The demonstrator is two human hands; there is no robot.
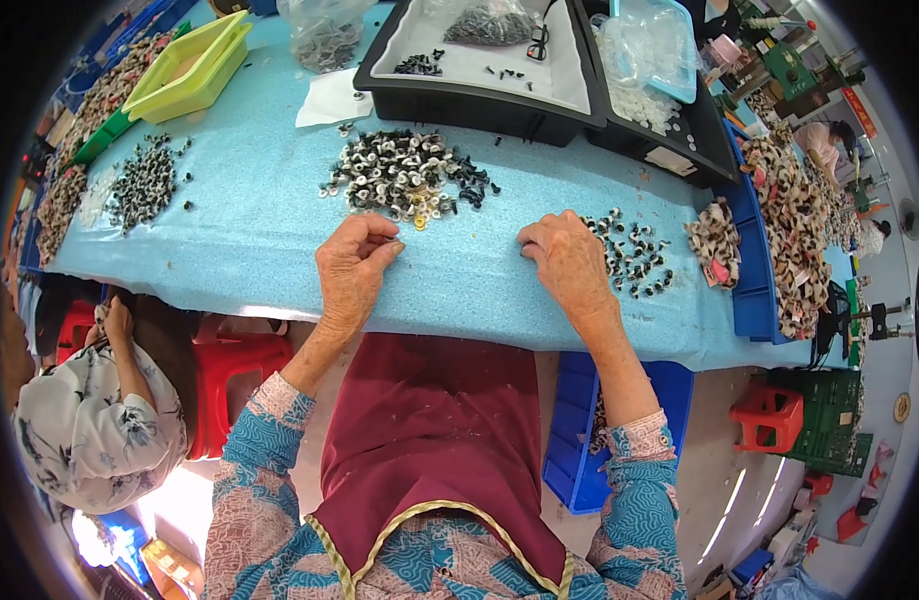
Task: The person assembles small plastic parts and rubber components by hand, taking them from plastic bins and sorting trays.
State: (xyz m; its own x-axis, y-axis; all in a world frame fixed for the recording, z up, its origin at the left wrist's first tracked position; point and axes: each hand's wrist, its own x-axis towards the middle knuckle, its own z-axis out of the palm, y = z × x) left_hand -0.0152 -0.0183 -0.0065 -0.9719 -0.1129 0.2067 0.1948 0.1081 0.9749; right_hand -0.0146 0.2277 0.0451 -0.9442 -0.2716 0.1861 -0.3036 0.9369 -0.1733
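My left hand [352, 272] is over the front of the blue-covered table, thumb and forefinger pinched together. A tiny dark bit shows at its fingertips, too small to name. Just beyond it lies a heap of small black pegs with white rings [395, 170], a few yellow rings at its near edge. To the right, my right hand [570, 260] is closed with the fingers curled down. Whatever it may hold is hidden under the fingers. Beside it, scattered black-and-white small parts [640, 262] spread over the cloth. The two hands are apart.
Black trays [540, 125] stand at the back, with small parts and plastic bags. A yellow-green basket [195, 75] is far left, near another small-parts heap [145, 185]. At right, a blue bin [755, 285] holds brown-and-white plush pieces [780, 200]. A co-worker [105, 425] sits at left.
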